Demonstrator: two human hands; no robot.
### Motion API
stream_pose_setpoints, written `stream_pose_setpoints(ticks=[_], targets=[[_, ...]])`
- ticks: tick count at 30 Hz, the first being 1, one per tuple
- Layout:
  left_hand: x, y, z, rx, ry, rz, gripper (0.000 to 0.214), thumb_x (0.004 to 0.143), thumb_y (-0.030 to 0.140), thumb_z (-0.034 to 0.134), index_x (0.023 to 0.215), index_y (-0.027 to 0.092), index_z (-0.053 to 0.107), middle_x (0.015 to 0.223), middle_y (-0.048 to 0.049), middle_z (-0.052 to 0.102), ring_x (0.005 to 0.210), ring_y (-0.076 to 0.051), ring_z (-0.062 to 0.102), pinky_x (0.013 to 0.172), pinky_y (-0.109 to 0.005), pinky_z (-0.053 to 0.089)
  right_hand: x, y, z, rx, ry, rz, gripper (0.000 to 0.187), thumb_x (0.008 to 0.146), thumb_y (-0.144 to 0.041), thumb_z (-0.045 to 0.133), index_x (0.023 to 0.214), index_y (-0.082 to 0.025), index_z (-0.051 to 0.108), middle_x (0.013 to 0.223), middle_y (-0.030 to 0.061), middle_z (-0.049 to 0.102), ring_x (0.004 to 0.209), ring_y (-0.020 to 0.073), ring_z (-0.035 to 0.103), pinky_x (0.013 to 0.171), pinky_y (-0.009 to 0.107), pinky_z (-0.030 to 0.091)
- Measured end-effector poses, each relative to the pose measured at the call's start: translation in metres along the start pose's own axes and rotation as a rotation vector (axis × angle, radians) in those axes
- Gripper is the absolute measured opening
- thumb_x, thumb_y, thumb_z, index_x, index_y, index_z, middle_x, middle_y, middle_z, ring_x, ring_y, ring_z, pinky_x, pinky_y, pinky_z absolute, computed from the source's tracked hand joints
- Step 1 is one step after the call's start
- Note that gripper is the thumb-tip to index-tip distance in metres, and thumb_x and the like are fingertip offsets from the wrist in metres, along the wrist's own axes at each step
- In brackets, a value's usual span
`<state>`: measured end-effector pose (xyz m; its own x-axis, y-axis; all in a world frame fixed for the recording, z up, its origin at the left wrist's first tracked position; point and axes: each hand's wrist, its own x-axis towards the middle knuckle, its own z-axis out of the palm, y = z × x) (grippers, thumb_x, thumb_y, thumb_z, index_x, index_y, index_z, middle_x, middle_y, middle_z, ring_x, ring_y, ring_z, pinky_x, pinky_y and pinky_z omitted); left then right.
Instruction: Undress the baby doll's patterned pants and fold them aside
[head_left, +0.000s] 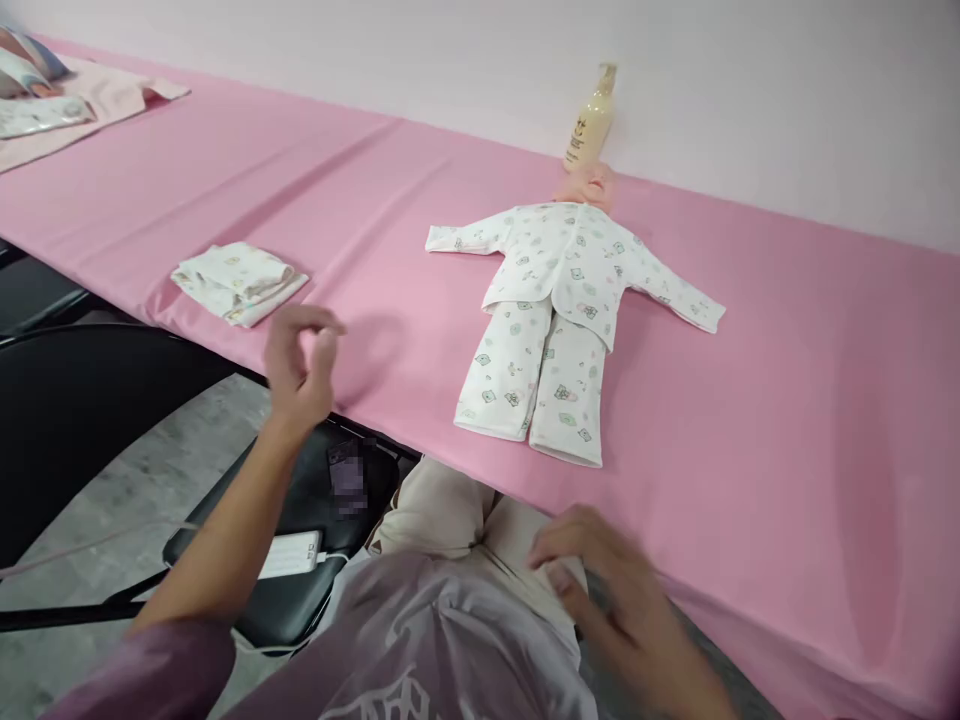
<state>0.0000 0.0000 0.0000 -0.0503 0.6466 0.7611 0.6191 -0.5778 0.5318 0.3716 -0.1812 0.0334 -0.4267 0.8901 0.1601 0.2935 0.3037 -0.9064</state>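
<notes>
A baby's white printed jacket (570,255) lies spread on the pink-covered table, both sleeves stretched out sideways. Below it, partly under its hem, are matching trousers (510,375). A doll's head (592,187) shows at the collar; whether its body is inside the clothes I cannot tell. My left hand (302,365) hovers over the table's near edge, fingers curved with a gap to the thumb, holding nothing. Closest to it is a folded white printed cloth (240,282). Slightly blurred, my right hand (604,580) hangs above my lap, empty, its thumb and fingers apart.
A pump bottle (589,125) stands against the wall behind the doll's head. At the far left, a pale pink cloth (112,100) has items on it. Beside my legs, a black chair (292,610) holds a white power bank (291,555) with a cable.
</notes>
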Motion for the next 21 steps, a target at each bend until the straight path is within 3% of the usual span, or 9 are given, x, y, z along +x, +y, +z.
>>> stream_pose_setpoints(ticks=[2,5,8,12,15,21], targets=[[0.045,0.019,0.026,-0.114,-0.204,0.112,0.027,0.112,0.045,0.056,0.107,0.021,0.066,0.098,-0.0034,0.068,0.092,-0.018,0.064,0.087,-0.041,0.055,0.016,-0.011,-0.034,-0.203,0.062,0.012,0.013,0.11,-0.026,0.056,0.113,-0.028,0.068,0.103,0.0038,0.074,0.094,0.0196,0.07,0.082,0.032,0.056],[0.097,0.047,0.066,-0.174,-0.58,0.128,0.036,0.113,0.051,0.051,0.112,0.019,0.068,0.111,-0.0081,0.073,0.097,-0.018,0.065,0.088,-0.038,0.054,0.049,-0.018,-0.076,-0.44,0.162,0.102,0.017,0.11,-0.039,0.058,0.112,-0.028,0.07,0.101,0.0061,0.075,0.087,0.0218,0.07,0.074,0.034,0.057],[0.132,0.069,0.106,-0.159,-0.898,0.096,0.04,0.11,0.052,0.052,0.114,0.017,0.071,0.114,-0.0109,0.075,0.097,-0.02,0.068,0.086,-0.035,0.054,0.089,-0.012,-0.105,-0.58,0.215,0.138,0.029,0.108,-0.051,0.057,0.113,-0.026,0.071,0.108,0.0102,0.076,0.092,0.0264,0.07,0.079,0.041,0.058],[0.163,0.082,0.153,-0.038,-1.256,0.045,0.041,0.103,0.054,0.057,0.106,0.019,0.078,0.101,-0.0076,0.076,0.093,-0.022,0.071,0.084,-0.034,0.054,0.14,0.004,-0.129,-0.636,0.205,0.155,0.035,0.104,-0.058,0.06,0.112,-0.026,0.072,0.111,0.0108,0.076,0.096,0.029,0.069,0.082,0.045,0.056],[0.179,0.084,0.175,0.035,-1.42,0.027,0.041,0.096,0.056,0.062,0.1,0.02,0.082,0.094,-0.006,0.075,0.092,-0.023,0.073,0.084,-0.034,0.054,0.172,0.016,-0.139,-0.617,0.152,0.214,0.04,0.1,-0.063,0.063,0.113,-0.026,0.073,0.11,0.01,0.076,0.095,0.0284,0.069,0.078,0.043,0.055],[0.194,0.083,0.19,0.076,-1.518,0.043,0.036,0.087,0.054,0.068,0.093,0.022,0.085,0.087,-0.0037,0.073,0.094,-0.024,0.074,0.087,-0.034,0.055,0.217,0.038,-0.151,-0.588,-0.062,0.365,0.042,0.087,-0.059,0.078,0.113,-0.026,0.075,0.107,0.0083,0.077,0.089,0.0273,0.069,0.07,0.038,0.052]])
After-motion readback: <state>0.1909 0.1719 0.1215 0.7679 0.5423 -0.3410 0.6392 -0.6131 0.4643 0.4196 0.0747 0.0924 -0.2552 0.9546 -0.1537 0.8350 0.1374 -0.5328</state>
